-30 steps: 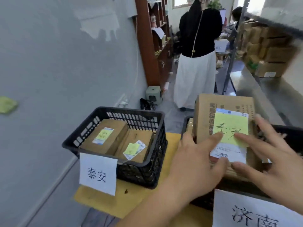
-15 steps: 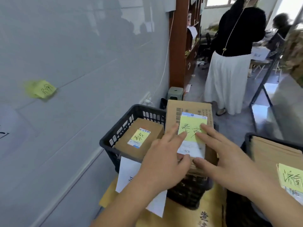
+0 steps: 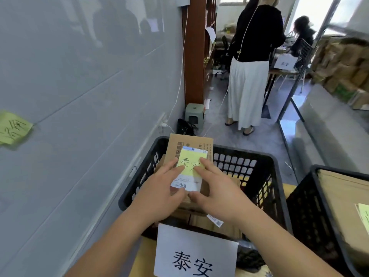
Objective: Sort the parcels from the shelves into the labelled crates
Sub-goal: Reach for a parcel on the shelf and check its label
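Note:
A brown cardboard parcel [image 3: 189, 144] with a yellow handwritten note and a white shipping label is held over the left black plastic crate [image 3: 265, 162]. My left hand [image 3: 159, 190] grips its near left side and my right hand [image 3: 215, 188] grips its near right side, fingers lying on the label. The crate carries a white paper sign [image 3: 195, 254] with two black characters on its front. Other brown parcels [image 3: 217, 220] lie in the crate beneath, mostly hidden by my hands.
A second black crate [image 3: 313, 208] with a flat brown parcel stands at the right. A grey wall with a yellow sticky note [image 3: 12, 127] runs along the left. A person in a white skirt [image 3: 247, 80] stands in the aisle; metal shelving with boxes [image 3: 343, 70] is at right.
The parcel has travelled from the right crate across to above the left crate, still held in both hands. The view has swung left and the left crate now sits centred.

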The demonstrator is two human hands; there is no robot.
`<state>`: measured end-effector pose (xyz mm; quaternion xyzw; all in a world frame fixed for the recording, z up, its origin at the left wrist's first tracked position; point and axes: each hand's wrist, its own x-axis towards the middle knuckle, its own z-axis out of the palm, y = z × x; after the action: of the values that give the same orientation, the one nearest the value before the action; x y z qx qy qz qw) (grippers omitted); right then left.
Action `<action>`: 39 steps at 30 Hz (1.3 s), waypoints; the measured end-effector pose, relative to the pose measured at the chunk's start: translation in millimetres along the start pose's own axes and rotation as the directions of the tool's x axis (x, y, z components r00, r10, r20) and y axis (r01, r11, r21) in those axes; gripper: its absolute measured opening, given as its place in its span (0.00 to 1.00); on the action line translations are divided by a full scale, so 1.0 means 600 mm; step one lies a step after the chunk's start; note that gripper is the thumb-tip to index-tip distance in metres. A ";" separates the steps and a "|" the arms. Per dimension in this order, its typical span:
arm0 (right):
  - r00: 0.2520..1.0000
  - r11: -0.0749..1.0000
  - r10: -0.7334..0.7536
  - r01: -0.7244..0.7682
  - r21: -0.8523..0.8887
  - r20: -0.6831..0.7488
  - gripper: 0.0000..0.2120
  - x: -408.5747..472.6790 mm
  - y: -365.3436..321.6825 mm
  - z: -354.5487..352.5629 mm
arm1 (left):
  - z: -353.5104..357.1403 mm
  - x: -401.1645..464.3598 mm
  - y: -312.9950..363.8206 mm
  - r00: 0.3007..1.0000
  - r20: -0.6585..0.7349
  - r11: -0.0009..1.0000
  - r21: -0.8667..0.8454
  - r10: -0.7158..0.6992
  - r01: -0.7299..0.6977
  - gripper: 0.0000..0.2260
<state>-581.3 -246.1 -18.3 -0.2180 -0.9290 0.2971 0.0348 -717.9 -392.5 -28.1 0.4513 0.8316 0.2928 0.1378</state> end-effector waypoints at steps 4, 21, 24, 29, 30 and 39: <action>0.998 1.000 0.019 -0.020 0.011 0.066 0.39 0.053 -0.006 0.040 | -0.005 0.022 -0.052 0.998 0.040 0.998 0.011 -0.054 0.054 0.29; 0.991 0.992 0.019 -0.036 0.122 0.136 0.36 0.218 0.023 0.130 | -0.006 0.149 -0.162 0.983 0.072 0.961 0.232 -0.170 0.149 0.28; 0.992 0.991 0.029 -0.045 0.124 0.125 0.35 0.222 0.021 0.135 | -0.001 0.147 -0.168 0.978 0.080 0.940 0.299 -0.195 0.163 0.28; 0.992 0.992 0.059 -0.071 0.106 0.115 0.34 0.219 0.013 0.143 | -0.003 0.143 -0.178 0.992 0.016 0.890 0.443 -0.128 0.108 0.28; 0.991 0.990 0.078 -0.089 0.105 0.107 0.34 0.219 0.009 0.143 | -0.004 0.144 -0.184 0.992 0.027 0.900 0.424 -0.127 0.104 0.28; 0.961 0.961 0.276 -0.277 0.027 0.023 0.32 0.179 -0.048 0.132 | -0.036 0.145 -0.201 0.988 0.142 0.913 0.394 0.053 -0.105 0.27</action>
<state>-704.6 -264.0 -73.7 -0.3422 -0.8851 0.3152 -0.0125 -857.6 -378.7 -82.0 0.5210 0.8444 0.0924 0.0839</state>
